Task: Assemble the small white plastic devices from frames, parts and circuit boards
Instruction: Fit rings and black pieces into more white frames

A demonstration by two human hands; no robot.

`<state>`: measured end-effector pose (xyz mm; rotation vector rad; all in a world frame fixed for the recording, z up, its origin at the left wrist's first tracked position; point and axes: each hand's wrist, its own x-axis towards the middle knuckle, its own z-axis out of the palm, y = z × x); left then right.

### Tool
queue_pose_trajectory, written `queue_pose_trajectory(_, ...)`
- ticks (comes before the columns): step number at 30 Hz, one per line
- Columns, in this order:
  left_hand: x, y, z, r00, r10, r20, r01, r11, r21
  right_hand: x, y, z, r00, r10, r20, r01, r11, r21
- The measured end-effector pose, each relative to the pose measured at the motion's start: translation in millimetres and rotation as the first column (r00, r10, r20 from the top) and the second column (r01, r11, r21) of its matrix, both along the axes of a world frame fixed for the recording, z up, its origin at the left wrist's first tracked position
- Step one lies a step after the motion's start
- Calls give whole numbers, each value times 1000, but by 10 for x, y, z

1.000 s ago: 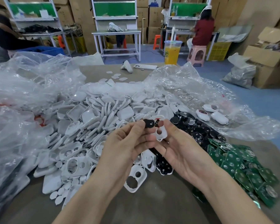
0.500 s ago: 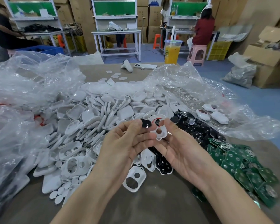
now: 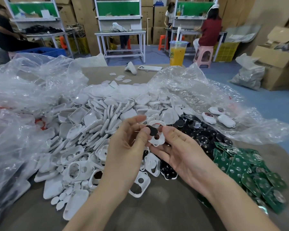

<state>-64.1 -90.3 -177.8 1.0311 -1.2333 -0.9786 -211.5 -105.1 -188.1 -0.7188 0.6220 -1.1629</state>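
Note:
Above the middle of the table my right hand (image 3: 178, 150) holds a small white frame (image 3: 158, 139) with two holes, thumb on its right edge. My left hand (image 3: 127, 142) pinches a small black round part (image 3: 152, 131) and holds it against the frame's upper hole. A heap of white frames and shells (image 3: 93, 130) spreads to the left. Black round parts (image 3: 205, 130) lie to the right of my hands, and green circuit boards (image 3: 245, 167) are stacked at the near right. Three finished white devices (image 3: 218, 116) rest on clear plastic at the right.
Crumpled clear plastic bags (image 3: 23, 90) cover the table's left and back right. A cup of orange drink (image 3: 177, 53), a white phone (image 3: 149, 68) and a white controller (image 3: 131, 68) stand at the far edge. Workbenches, cardboard boxes and seated people fill the room behind.
My left hand has brought the black round part down from above the frame onto its upper hole. Both hands stay close together in the same place.

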Motion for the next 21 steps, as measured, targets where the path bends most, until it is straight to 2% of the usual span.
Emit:
queue_pose_trajectory(5, -31, 24, 1, 997, 58, 43, -57, 998, -26, 34, 9, -37, 996, -27, -86, 20, 997, -77)
queue_pose_trajectory(8, -34, 35, -13, 999, 43, 2, -43, 999, -1, 50, 25, -22, 990, -43, -137, 28, 993, -112)
queue_pose_trajectory(11, -49, 37, -32, 999, 33, -31, -33, 999, 20, 53, 34, -32, 988, -68, -137, 52, 992, -118)
queue_pose_trajectory(21, -72, 54, -20, 1000, 30, 2, -30, 1000, -7, 84, 62, -43, 973, -132, -190, 96, 978, -186)
